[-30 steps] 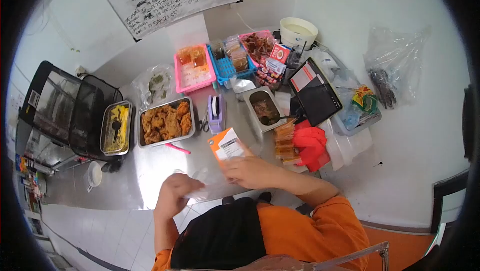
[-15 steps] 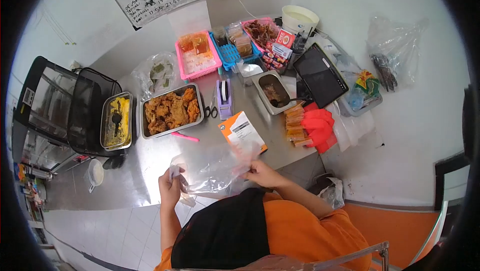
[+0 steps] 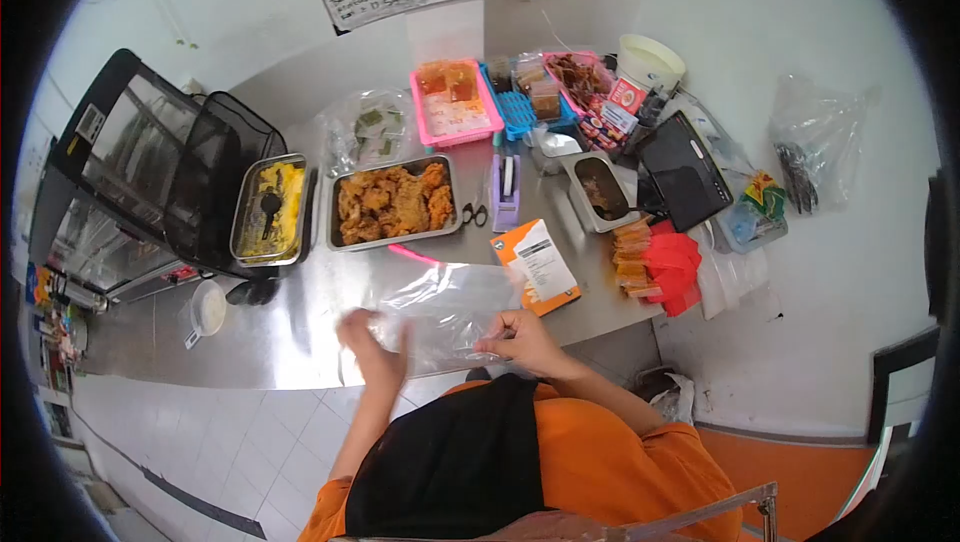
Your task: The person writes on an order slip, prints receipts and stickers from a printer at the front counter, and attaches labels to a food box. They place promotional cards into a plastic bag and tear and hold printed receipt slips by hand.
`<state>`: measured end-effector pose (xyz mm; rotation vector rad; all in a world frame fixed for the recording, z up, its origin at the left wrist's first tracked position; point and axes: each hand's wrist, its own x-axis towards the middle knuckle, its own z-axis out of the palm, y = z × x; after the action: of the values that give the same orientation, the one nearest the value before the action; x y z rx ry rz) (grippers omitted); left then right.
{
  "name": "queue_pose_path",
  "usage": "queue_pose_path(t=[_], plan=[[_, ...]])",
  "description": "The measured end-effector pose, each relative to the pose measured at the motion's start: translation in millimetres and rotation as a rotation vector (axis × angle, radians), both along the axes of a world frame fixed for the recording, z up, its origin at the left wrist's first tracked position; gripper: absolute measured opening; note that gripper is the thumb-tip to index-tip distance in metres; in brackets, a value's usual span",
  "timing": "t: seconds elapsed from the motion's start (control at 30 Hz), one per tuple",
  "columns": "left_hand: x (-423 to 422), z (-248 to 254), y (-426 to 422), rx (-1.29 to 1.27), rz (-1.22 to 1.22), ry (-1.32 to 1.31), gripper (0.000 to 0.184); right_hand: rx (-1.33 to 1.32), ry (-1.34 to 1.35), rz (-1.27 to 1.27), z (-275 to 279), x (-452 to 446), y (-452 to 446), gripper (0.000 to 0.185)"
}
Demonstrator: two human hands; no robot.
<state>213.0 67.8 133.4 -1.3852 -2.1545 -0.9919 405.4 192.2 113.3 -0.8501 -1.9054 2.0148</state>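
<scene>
Clear bag [image 3: 440, 314] pinched in my right hand [image 3: 487, 344]

My left hand [image 3: 376, 327], blurred, is at the bag's other side; I cannot tell whether it grips. Just beyond my right hand lies the orange-and-white box [image 3: 537, 267].

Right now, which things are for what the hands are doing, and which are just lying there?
Being used:
clear bag, pinched by the right hand, with the left hand near its other side
orange-and-white box, maybe, as it is right by the bag

Just lying there, it seems:
scissors
purple tape dispenser
pink thing
tablet
</scene>
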Motion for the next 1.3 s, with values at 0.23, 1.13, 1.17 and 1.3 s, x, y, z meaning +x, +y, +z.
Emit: queue_pose_path(t=[0.23,1.13,1.17,1.3], plan=[[33.8,-6.9,-8.2,-0.073,-0.498,-0.933,0.031,-0.181,0.205,-0.07,-2.1,-39.6,-34.9,0.017],[41.9,19.0,-5.4,0.384,-0.563,-2.291,0.019,-1.113,0.61,0.194,26.0,7.1,21.2,0.012],[37.1,22.4,-8.2,0.396,-0.655,-2.426,0.021,-0.952,0.459,0.148,27.1,17.8,26.1,0.012],[40.1,73.9,-25.2,0.28,-0.117,-2.1,0.024,-0.272,0.14,0.254,81.7,54.8,53.7,0.031]])
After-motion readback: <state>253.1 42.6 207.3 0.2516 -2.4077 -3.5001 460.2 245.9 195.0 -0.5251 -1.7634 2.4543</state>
